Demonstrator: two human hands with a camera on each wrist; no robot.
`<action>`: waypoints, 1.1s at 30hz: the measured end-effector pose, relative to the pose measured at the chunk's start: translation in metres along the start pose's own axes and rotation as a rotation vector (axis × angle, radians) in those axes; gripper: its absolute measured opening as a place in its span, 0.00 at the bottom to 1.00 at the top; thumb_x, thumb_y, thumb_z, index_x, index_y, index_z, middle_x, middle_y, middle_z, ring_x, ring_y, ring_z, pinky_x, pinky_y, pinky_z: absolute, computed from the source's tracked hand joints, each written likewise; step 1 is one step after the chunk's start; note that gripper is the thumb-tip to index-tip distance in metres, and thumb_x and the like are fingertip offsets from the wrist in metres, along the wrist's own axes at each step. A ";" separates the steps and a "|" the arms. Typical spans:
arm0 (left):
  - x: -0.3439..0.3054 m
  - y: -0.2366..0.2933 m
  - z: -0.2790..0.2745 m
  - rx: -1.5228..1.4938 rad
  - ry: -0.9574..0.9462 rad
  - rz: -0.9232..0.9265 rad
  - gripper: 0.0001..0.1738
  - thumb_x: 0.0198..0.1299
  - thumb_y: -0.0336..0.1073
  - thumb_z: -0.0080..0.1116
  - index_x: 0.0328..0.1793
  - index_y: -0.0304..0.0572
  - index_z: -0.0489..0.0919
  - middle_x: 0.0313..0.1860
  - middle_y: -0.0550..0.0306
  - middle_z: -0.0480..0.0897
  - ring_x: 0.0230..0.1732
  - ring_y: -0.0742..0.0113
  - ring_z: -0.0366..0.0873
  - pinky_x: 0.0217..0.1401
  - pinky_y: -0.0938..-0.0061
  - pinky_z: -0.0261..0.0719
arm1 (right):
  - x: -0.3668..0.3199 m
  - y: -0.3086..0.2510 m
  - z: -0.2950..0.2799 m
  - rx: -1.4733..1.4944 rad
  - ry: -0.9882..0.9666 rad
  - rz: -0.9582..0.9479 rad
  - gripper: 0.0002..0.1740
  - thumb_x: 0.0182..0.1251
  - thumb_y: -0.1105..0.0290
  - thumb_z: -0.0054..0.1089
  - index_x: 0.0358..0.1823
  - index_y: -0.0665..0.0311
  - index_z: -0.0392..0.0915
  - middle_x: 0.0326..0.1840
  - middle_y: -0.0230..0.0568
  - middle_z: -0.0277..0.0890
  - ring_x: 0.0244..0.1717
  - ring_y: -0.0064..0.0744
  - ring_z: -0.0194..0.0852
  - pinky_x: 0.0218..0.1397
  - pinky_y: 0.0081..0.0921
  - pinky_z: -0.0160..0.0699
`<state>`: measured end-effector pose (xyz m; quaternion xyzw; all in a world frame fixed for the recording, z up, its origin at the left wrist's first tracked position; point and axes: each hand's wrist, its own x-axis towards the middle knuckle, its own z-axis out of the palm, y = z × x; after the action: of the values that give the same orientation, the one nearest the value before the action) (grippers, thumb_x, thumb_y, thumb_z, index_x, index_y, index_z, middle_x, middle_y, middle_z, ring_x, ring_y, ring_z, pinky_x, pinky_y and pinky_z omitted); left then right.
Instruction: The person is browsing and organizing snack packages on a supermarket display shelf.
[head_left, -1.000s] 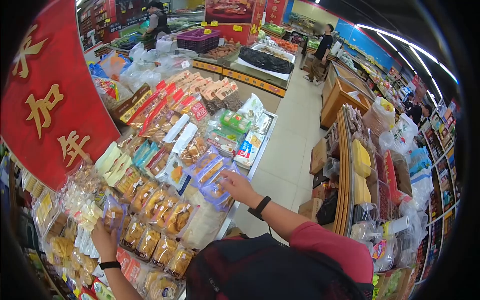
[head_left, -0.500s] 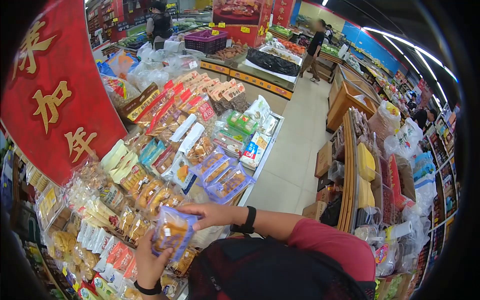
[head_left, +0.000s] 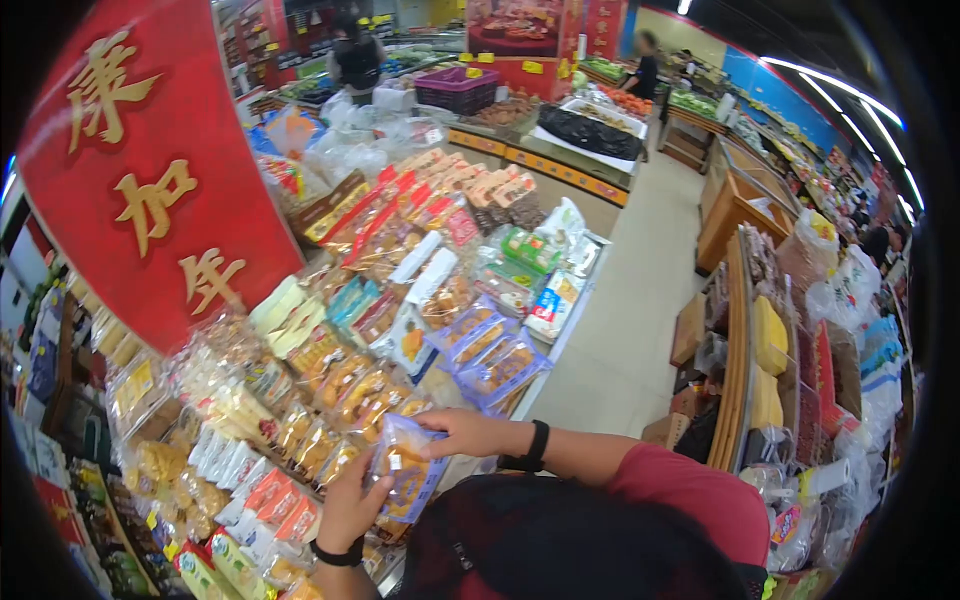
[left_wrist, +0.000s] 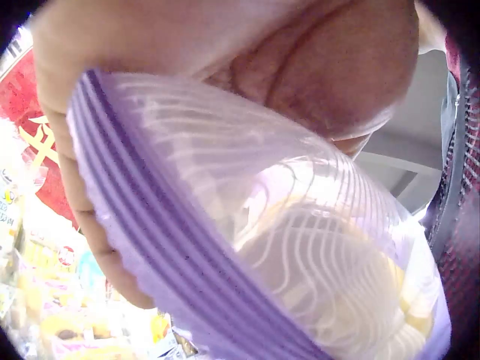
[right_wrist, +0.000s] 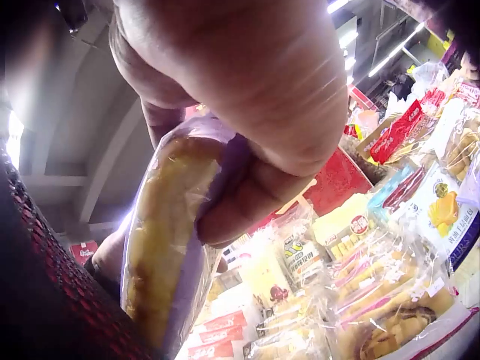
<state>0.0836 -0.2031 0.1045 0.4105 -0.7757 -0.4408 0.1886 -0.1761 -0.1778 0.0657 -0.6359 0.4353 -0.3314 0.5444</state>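
Head view: at the bottom centre of the frame, a person holds a purple-edged clear bag of bread [head_left: 407, 468] in both hands, close to rows of bagged pastries [head_left: 352, 392] on a crowded tabletop [head_left: 570, 330]. Similar purple bags [head_left: 502, 366] lie together just right of centre.

The likeliest trouble is squashing: the bread looks soft, so a harder squeeze from either side could dent it. The film looks thin and slick; if one hand eased off too soon, the bag could slide, and pulling its edges apart might tear it. Lowered carelessly, it could also push the neighbouring pastries out of line.

The left hand [head_left: 347, 505] comes up from the lower left, thumb on the bag's face and fingers behind, gripping its side. In the left wrist view, the ridged purple border runs diagonally below the palm. The right hand [head_left: 463, 433] reaches in from the right, forearm nearly level, gripping the upper right corner; the right wrist view shows its fingers pinching the bag, some fingertips hidden.
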 end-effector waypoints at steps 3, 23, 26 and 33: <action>0.001 -0.010 0.001 -0.068 -0.066 -0.074 0.25 0.62 0.44 0.60 0.60 0.36 0.74 0.43 0.45 0.83 0.41 0.59 0.83 0.45 0.68 0.77 | -0.002 -0.003 0.003 0.062 -0.005 -0.009 0.34 0.65 0.57 0.62 0.68 0.67 0.65 0.60 0.42 0.73 0.60 0.30 0.68 0.64 0.29 0.66; -0.012 -0.039 -0.007 -0.106 0.265 -0.073 0.21 0.67 0.41 0.54 0.59 0.33 0.75 0.44 0.47 0.83 0.45 0.63 0.81 0.50 0.72 0.76 | 0.003 0.016 0.011 0.369 0.126 0.040 0.29 0.66 0.65 0.62 0.65 0.70 0.67 0.57 0.37 0.74 0.56 0.23 0.70 0.60 0.25 0.68; -0.015 -0.042 -0.008 -0.366 0.381 -0.103 0.25 0.68 0.40 0.53 0.65 0.30 0.70 0.52 0.48 0.80 0.51 0.65 0.78 0.53 0.71 0.75 | 0.000 0.013 0.005 0.463 0.210 0.065 0.28 0.66 0.66 0.62 0.64 0.70 0.68 0.56 0.37 0.74 0.54 0.23 0.71 0.60 0.25 0.69; -0.015 -0.045 0.022 -0.646 0.233 -0.113 0.31 0.65 0.42 0.59 0.68 0.33 0.62 0.58 0.54 0.75 0.58 0.66 0.72 0.64 0.70 0.67 | 0.004 0.005 0.007 0.695 0.290 0.079 0.27 0.68 0.64 0.59 0.65 0.67 0.66 0.52 0.32 0.75 0.49 0.20 0.74 0.51 0.21 0.75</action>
<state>0.0992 -0.1918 0.0555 0.4193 -0.5455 -0.6235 0.3713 -0.1690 -0.1790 0.0588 -0.3426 0.3936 -0.5246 0.6727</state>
